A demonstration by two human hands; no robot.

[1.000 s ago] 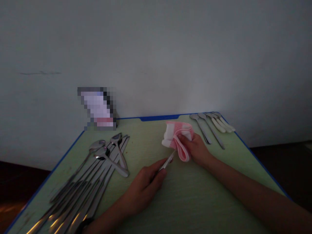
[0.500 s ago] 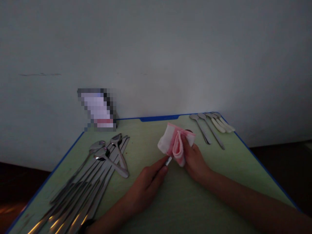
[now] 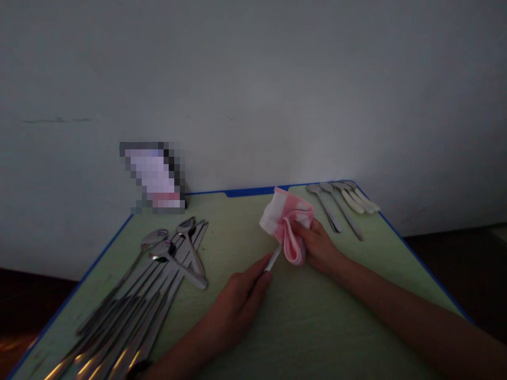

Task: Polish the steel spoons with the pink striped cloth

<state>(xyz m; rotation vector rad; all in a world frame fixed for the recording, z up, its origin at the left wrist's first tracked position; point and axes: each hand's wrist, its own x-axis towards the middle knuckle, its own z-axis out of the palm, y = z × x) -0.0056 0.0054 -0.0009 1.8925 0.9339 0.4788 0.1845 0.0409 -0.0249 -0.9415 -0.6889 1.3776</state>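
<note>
My left hand (image 3: 242, 295) is closed around the handle of a metal spoon (image 3: 274, 257) over the middle of the table. The spoon's far end is hidden inside a folded pink and white cloth (image 3: 275, 214). Pinched in my right hand (image 3: 322, 247), the cloth wraps about the spoon, with one fold hanging in a loop below. To the left of my left hand lie several metal spoons (image 3: 192, 272) on top of a row of long flat metal cutlery (image 3: 130, 316), some of it overlapping.
The light green table (image 3: 340, 316) has a blue rim and stands against a grey wall (image 3: 253, 95). At its back right lie metal spoons (image 3: 344, 214) and several white-handled pieces (image 3: 352, 203). A blurred phone-like device (image 3: 154, 177) leans at the back left.
My right hand and the cloth have shifted slightly up, away from my left hand, baring more of the spoon's handle. The spoon's rounded end, partly showing earlier, is now covered.
</note>
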